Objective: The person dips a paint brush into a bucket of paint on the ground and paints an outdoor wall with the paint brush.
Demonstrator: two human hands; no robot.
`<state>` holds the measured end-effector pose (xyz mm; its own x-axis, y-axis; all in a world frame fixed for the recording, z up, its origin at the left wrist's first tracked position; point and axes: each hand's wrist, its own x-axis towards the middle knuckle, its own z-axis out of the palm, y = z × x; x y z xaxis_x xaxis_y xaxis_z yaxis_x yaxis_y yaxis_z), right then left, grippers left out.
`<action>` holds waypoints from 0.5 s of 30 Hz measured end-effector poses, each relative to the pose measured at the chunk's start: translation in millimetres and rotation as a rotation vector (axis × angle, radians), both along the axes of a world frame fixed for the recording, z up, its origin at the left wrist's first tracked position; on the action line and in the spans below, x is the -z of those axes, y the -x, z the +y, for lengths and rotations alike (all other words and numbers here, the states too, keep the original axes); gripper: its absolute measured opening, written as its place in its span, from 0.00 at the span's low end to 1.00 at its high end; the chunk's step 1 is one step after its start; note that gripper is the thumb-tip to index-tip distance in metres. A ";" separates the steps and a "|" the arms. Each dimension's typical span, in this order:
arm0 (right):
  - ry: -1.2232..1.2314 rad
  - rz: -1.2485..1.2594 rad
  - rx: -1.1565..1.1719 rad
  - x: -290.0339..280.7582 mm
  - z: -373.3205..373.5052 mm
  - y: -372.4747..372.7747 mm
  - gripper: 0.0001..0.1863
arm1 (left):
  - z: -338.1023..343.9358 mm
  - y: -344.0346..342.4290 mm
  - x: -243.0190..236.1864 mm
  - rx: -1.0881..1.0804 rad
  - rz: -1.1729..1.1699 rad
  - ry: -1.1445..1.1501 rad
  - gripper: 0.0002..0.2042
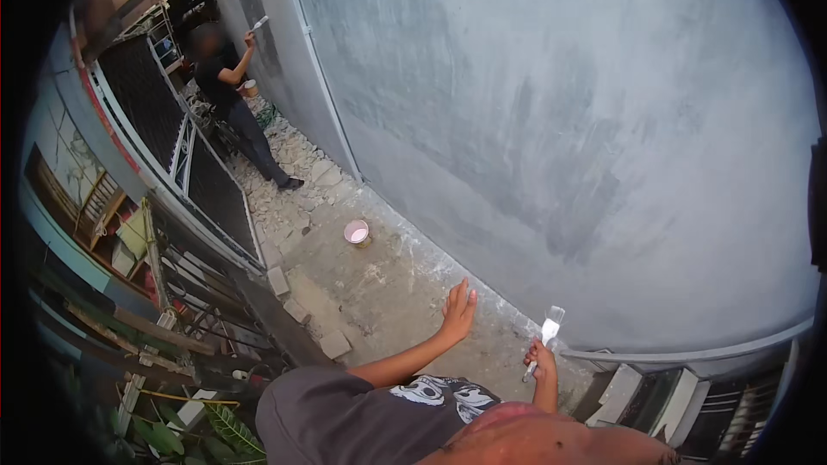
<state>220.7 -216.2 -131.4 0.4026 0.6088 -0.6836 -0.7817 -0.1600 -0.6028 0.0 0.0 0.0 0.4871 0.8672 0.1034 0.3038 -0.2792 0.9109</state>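
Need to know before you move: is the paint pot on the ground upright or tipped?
Upright. The pot stands on the concrete near the wall, its round mouth facing up with pale paint inside.

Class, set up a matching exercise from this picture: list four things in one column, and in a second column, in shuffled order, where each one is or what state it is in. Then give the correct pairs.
Column one:
1. white flat paintbrush
2. left hand
3. small round paint pot with pale pink contents
4. other person in dark clothes

Column two:
A. standing on the concrete ground beside the grey wall
B. held upright in the right hand
C. far off, raising a brush to the wall
D. empty, fingers spread

Pairs: 1-B, 2-D, 3-A, 4-C
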 end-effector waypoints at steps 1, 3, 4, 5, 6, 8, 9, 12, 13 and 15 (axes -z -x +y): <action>0.053 0.066 -0.036 21.9 -19.2 0.0 0.12 | 2.6 8.0 10.3 -0.012 0.014 0.061 0.34; 0.117 0.124 -0.060 30.7 -31.1 -4.0 0.13 | 2.4 12.5 31.8 -0.013 0.018 0.131 0.34; 0.110 0.135 -0.073 31.6 -18.7 12.4 0.13 | 9.2 26.5 40.3 -0.016 0.005 0.141 0.34; 0.105 0.147 -0.083 31.7 -8.0 30.2 0.14 | 15.5 39.3 48.8 -0.016 -0.008 0.153 0.34; 0.083 0.081 -0.128 17.3 23.1 44.3 0.13 | 24.9 50.9 51.3 -0.031 -0.001 0.155 0.34; -0.014 -0.088 -0.225 -29.4 80.1 57.1 0.16 | 32.6 51.4 49.5 -0.043 -0.050 0.194 0.34; -0.061 -0.136 -0.265 -67.6 116.1 68.2 0.17 | 40.0 53.9 42.8 -0.052 -0.048 0.206 0.34; -0.230 -0.589 -0.540 -164.1 206.2 97.3 0.19 | 70.7 61.1 -4.8 -0.026 -0.099 0.451 0.36; -0.303 -0.792 -0.640 -188.4 227.7 109.3 0.21 | 78.4 67.1 -34.7 -0.032 -0.341 0.622 0.35; -0.374 -1.118 -0.554 -243.5 258.8 144.7 0.24 | 97.6 89.9 -91.2 -0.058 -0.610 0.787 0.34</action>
